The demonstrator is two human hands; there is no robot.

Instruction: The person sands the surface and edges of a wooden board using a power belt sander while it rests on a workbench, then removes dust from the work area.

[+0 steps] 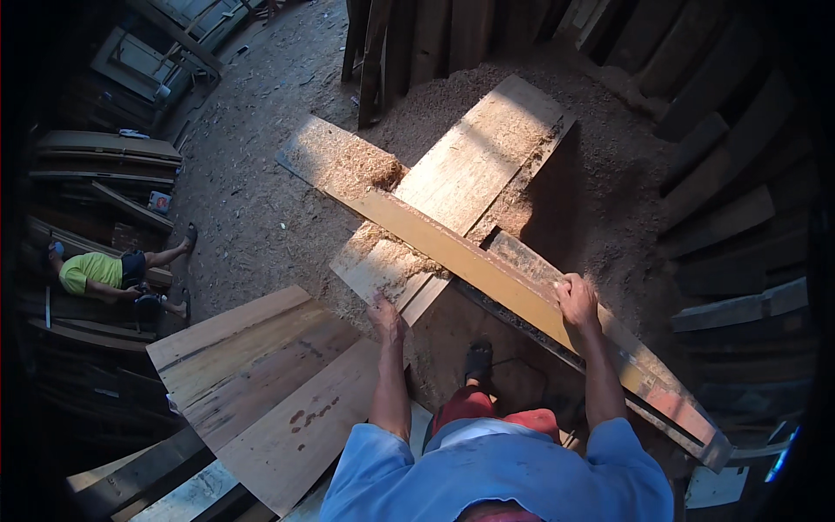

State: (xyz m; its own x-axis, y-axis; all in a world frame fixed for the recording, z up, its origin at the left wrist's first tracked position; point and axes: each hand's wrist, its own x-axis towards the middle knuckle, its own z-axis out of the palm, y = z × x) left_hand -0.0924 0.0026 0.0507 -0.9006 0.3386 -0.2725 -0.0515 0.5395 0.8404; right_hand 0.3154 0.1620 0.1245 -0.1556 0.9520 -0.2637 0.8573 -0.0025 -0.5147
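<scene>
A wide pale board (476,158) lies slantwise, with curly wood shavings scattered over it. Across it runs a long yellow beam (457,248), which stretches from upper left to lower right over a long, narrow bench or machine bed. My left hand (385,318) is closed on the board's near end, its fingertips partly hidden. Farther right, my right hand (577,302) is closed over the beam's upper edge, thumb side toward the board. A heap of shavings (348,158) covers the far left end of the bed.
Several wide planks (270,374) lie side by side at my lower left. Dark boards (435,39) lean upright at the back, and more timber (726,200) lines the right. Shavings litter the ground (261,165). At the far left, a person in a yellow-green shirt (94,271) is beside stacked boards.
</scene>
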